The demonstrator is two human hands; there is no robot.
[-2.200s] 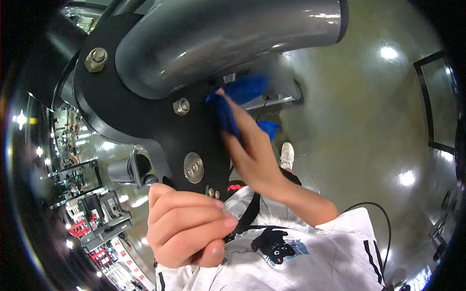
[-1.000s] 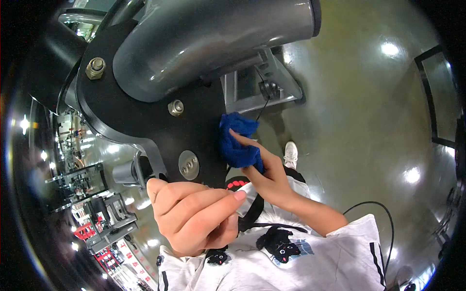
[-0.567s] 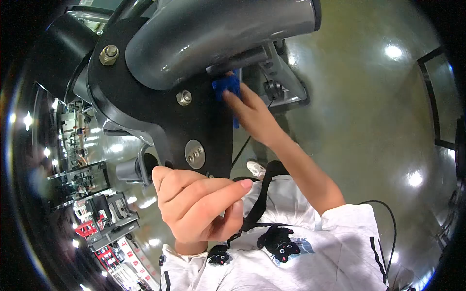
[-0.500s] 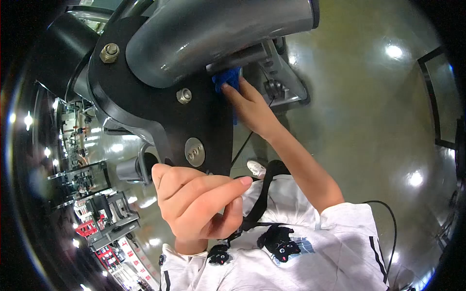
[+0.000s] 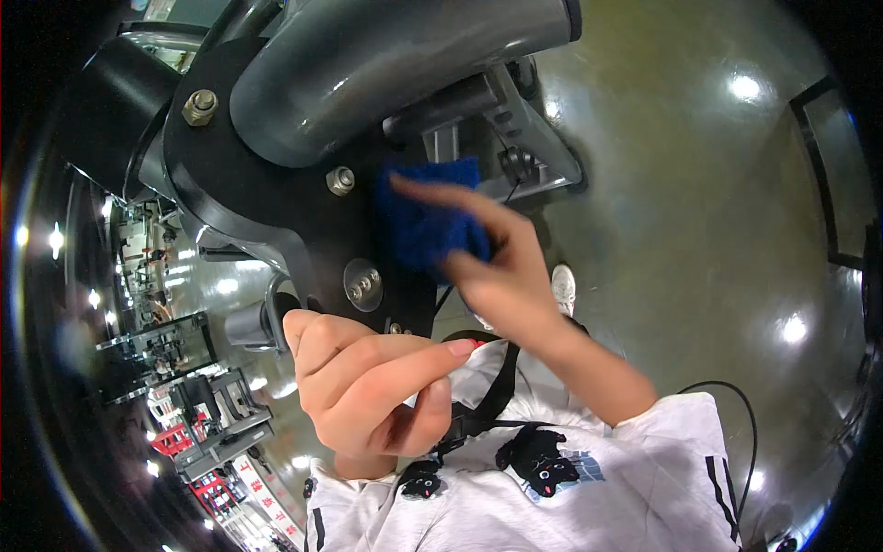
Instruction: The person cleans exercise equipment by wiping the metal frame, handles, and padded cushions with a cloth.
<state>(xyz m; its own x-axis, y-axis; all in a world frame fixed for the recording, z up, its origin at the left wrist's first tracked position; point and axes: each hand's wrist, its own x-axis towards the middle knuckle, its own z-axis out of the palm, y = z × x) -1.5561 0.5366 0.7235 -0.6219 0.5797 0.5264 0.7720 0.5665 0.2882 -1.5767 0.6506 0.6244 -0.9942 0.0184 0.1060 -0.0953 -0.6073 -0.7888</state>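
A blue cloth (image 5: 425,221) lies against the right edge of a black metal plate (image 5: 276,198). My right hand (image 5: 501,262) is closed on the cloth, its fingers smeared by motion. Below the plate's lower end, my left hand (image 5: 372,386) has its fingers curled together near the camera; what they hold, if anything, is hidden. The plate carries a hex bolt (image 5: 340,180), another bolt (image 5: 200,108) at its upper left, and a round silver disc (image 5: 363,285) with small screws.
A thick grey tube (image 5: 395,74) crosses above the plate. Behind it stands a grey metal frame (image 5: 533,138) on the glossy floor (image 5: 671,230). A black-framed panel (image 5: 832,175) is at the right. More equipment (image 5: 221,414) stands at the lower left.
My right hand has moved the blue cloth down from under the tube along the plate's edge, and more of the cloth is spread out. My left hand keeps its curled shape.
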